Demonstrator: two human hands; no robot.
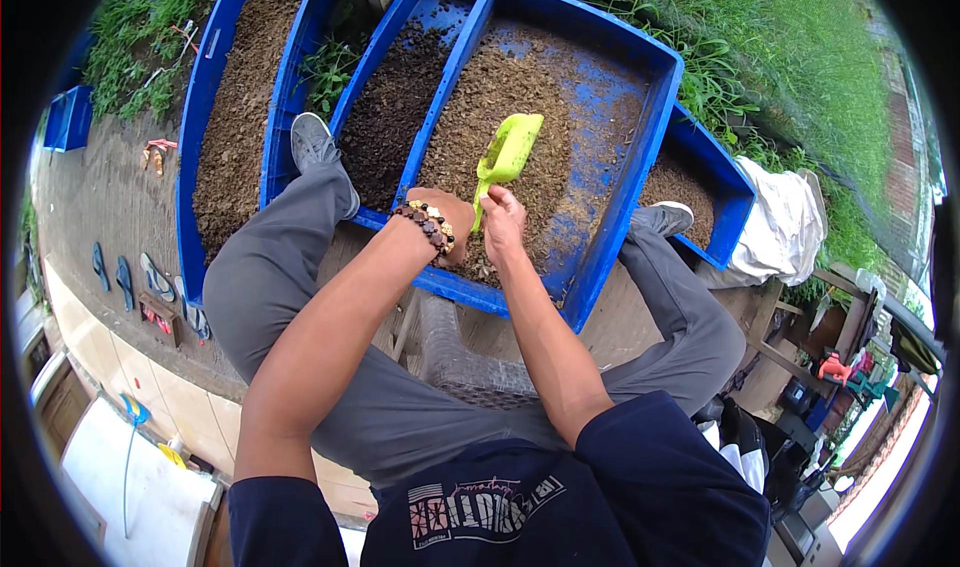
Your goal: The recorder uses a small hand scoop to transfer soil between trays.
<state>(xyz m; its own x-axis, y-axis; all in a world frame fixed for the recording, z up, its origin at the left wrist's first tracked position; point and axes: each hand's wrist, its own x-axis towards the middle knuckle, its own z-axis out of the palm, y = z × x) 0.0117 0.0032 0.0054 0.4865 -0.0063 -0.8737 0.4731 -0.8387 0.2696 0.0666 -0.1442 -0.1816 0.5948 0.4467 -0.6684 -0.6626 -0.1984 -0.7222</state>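
Observation:
My right hand [504, 224] pinches the handle of a lime-green scoop [511, 150], whose bowl points up and away from me. The scoop is held above a blue tray [663, 77] of loose brown crumbly material [506, 97]. Close beside it, my left hand [447, 222] is curled at the tray's near side, with beaded bracelets [428, 227] on the wrist. Its fingers point down and are mostly hidden, so what they hold cannot be made out. Bare blue bottom shows on the tray's right side.
A blue tray of darker material [393, 102] adjoins on the left, and another blue tray [190, 157] stands farther left. At right are a smaller blue tray [735, 199] and a white sack [775, 222]. My legs straddle the trays; sandals [124, 276] lie at far left.

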